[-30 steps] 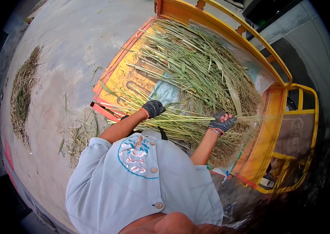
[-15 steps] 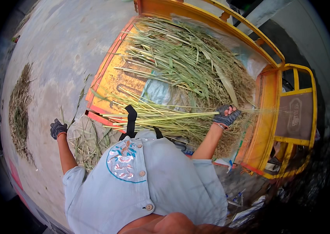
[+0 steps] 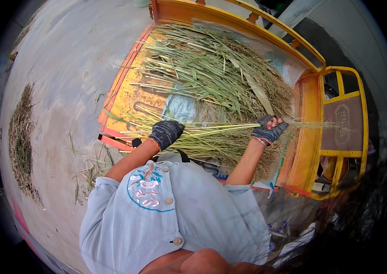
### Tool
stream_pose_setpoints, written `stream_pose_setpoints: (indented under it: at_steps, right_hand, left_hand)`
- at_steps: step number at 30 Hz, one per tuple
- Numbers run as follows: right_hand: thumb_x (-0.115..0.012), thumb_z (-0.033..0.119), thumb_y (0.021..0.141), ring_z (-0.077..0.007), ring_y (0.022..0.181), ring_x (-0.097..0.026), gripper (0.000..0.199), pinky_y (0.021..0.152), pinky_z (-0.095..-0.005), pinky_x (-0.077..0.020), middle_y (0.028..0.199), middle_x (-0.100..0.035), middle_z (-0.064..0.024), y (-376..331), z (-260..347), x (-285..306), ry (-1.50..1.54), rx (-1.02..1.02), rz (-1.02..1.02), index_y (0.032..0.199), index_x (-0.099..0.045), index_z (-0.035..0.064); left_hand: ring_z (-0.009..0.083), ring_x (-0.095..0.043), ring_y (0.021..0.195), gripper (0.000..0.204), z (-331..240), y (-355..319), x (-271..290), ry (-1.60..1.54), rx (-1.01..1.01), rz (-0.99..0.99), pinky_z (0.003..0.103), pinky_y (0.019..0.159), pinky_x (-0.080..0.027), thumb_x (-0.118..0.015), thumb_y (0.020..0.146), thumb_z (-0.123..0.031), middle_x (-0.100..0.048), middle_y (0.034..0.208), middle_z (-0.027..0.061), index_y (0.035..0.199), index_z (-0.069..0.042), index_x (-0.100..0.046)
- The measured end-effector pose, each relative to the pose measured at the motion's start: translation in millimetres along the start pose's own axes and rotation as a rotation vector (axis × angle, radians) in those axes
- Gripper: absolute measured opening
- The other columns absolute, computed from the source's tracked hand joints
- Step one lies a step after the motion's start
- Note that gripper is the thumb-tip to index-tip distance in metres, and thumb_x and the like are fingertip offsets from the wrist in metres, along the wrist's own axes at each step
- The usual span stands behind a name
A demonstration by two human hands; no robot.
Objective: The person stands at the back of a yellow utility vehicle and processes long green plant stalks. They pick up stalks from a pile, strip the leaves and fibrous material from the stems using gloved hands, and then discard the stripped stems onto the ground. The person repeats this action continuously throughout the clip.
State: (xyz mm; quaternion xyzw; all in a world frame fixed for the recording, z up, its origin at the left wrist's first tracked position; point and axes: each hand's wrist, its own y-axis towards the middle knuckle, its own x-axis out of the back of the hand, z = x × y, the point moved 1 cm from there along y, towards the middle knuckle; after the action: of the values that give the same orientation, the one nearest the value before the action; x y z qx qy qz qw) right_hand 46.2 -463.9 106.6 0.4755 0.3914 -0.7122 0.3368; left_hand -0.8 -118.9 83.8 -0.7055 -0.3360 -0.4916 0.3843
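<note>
My right hand [image 3: 270, 129], in a dark grey fingerless glove, is closed round a few long pale-green grass stalks [image 3: 223, 127]. Their feathery seed heads [image 3: 314, 124] stick out to its right. My left hand [image 3: 167, 134], gloved alike, has its back up and its fingers curled at the other end of these stalks, which run in under it; the fingertips are hidden. Beneath both hands lies a loose layer of cut stalks [image 3: 212, 148] on the yellow cart bed [image 3: 132, 93]. Farther back is a large heap of leafy stalks [image 3: 216, 68] with brownish seed heads toward the right.
An orange-yellow side rail [image 3: 230, 18] bounds the bed's far side, and a yellow frame with a brown panel [image 3: 343, 119] stands at its right end. Stripped leaves [image 3: 94, 169] litter the concrete floor [image 3: 61, 132]. A dried plant pile [image 3: 22, 141] lies far left.
My left hand has come in from the far left, over the floor, to the stalks on the cart. Leaves near it have dropped away. My right hand keeps its hold.
</note>
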Motion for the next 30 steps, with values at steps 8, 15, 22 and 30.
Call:
stream_pose_setpoints:
  at_steps: [8, 15, 22, 30]
  right_hand:
    - [-0.038, 0.044, 0.09, -0.0101, 0.03, -0.031, 0.037, 0.027, -0.025, -0.0269, 0.046, -0.044, 0.002, -3, 11, 17, -0.089, 0.059, -0.129, 0.07, -0.049, 0.0148]
    - [-0.043, 0.038, 0.089, -0.0095, 0.032, -0.031, 0.032, 0.029, -0.0228, -0.0269, 0.044, -0.041, 0.0018, -3, -2, -5, -0.093, 0.038, -0.159, 0.068, -0.045, 0.0143]
    - [-0.045, 0.033, 0.088, -0.0104, 0.029, -0.03, 0.029, 0.027, -0.0229, -0.0272, 0.043, -0.041, 0.0004, -1, -7, -5, -0.066, 0.031, -0.206, 0.067, -0.045, 0.0128]
    - [-0.045, 0.036, 0.087, -0.0102, 0.029, -0.031, 0.031, 0.026, -0.0231, -0.0275, 0.043, -0.043, 0.0003, 0, -4, 1, -0.098, 0.055, -0.243, 0.065, -0.047, 0.0137]
  left_hand:
    - [0.0298, -0.06, 0.064, 0.016, -6, 1, -23, -0.014, -0.104, 0.048, 0.045, 0.051, -0.046, -0.046, 0.078, -0.018, -0.061, 0.069, 0.0126, 0.08, -0.01, -0.06]
    - [0.0315, -0.06, 0.074, 0.018, -2, -6, -27, -0.061, -0.133, 0.195, 0.043, 0.06, -0.048, -0.046, 0.079, -0.021, -0.062, 0.079, 0.013, 0.081, -0.009, -0.06]
    - [0.0305, -0.06, 0.073, 0.021, 3, -8, -33, -0.091, -0.152, 0.14, 0.043, 0.059, -0.048, -0.049, 0.078, -0.025, -0.062, 0.079, 0.0124, 0.086, -0.011, -0.062]
    - [0.0303, -0.06, 0.069, 0.019, -2, -12, -31, -0.075, -0.206, 0.114, 0.044, 0.055, -0.047, -0.05, 0.076, -0.025, -0.06, 0.074, 0.0116, 0.08, -0.01, -0.06]
